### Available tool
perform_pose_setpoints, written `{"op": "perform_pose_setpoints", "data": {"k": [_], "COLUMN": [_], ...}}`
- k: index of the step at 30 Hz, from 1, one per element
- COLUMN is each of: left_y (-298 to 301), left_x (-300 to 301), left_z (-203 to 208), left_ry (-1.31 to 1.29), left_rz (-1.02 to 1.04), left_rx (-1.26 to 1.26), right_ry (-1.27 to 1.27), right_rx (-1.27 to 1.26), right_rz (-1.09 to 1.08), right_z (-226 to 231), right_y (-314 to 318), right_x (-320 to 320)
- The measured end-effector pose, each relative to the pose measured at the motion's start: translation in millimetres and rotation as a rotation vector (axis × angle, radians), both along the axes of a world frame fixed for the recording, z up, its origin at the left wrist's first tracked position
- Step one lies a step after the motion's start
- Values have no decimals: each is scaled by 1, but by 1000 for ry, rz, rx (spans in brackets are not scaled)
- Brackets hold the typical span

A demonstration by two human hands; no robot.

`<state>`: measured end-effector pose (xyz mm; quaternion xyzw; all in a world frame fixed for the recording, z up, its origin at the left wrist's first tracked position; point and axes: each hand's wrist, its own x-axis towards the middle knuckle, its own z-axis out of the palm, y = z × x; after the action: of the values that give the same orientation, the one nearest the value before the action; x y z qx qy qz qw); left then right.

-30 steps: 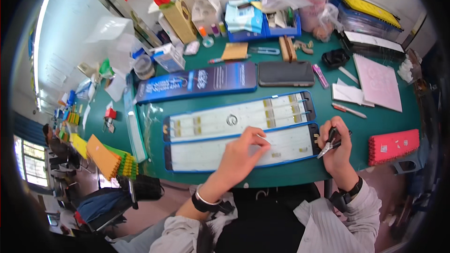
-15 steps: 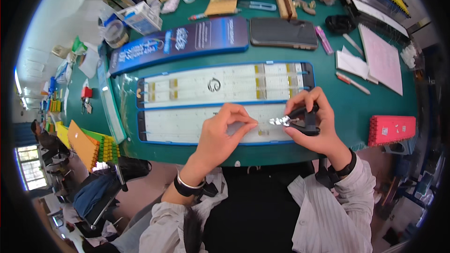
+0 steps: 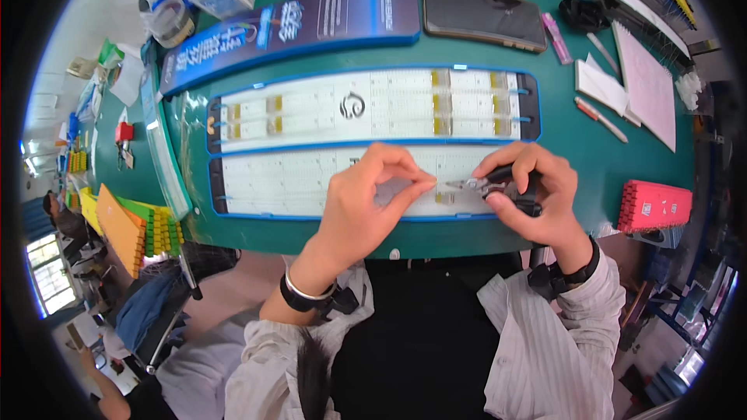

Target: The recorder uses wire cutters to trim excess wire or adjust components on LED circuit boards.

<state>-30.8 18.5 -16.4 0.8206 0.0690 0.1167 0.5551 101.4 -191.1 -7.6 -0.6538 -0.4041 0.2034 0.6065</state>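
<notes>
My left hand (image 3: 362,190) is closed in a pinch, thumb against forefinger; whatever lies between the fingertips is too fine to make out. Black-handled pliers (image 3: 498,183) with short silver jaws are held in my right hand (image 3: 548,194). The jaws point left, just short of my left fingertips. Both hands are over the near half of a long, shallow blue case (image 3: 327,109), which lies unfolded into two white panels. Clear pieces with yellow parts sit in pairs across the far panel. A small similar piece (image 3: 444,197) shows on the near panel between my hands.
Behind the case lie a long blue box (image 3: 303,23) and a dark phone (image 3: 484,17). To the right are a pink marker (image 3: 556,37), a pen (image 3: 601,120), a white pad (image 3: 644,85) and a red block-shaped bundle (image 3: 655,206). A teal-edged strip (image 3: 162,136) stands at the left.
The view has shifted, so the table things sit higher in the picture. The plier jaws have turned slightly and are nearer my left fingertips. Both hands keep their grips.
</notes>
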Motion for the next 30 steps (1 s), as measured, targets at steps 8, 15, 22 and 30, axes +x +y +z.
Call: {"op": "perform_pose_setpoints", "data": {"k": [8, 15, 22, 30], "left_y": [12, 14, 10, 10], "left_x": [-4, -42, -35, -31], "left_z": [3, 3, 4, -2], "left_ry": [-267, -5, 80, 57], "left_rz": [-132, -271, -307, -314], "left_rx": [424, 889, 1080, 1054], "right_ry": [-45, -135, -164, -120], "right_rx": [20, 43, 24, -69], "right_rz": [-28, -62, -65, -54], "right_z": [0, -5, -5, 0], "right_y": [-4, -1, 1, -2], "right_x": [3, -2, 2, 3]}}
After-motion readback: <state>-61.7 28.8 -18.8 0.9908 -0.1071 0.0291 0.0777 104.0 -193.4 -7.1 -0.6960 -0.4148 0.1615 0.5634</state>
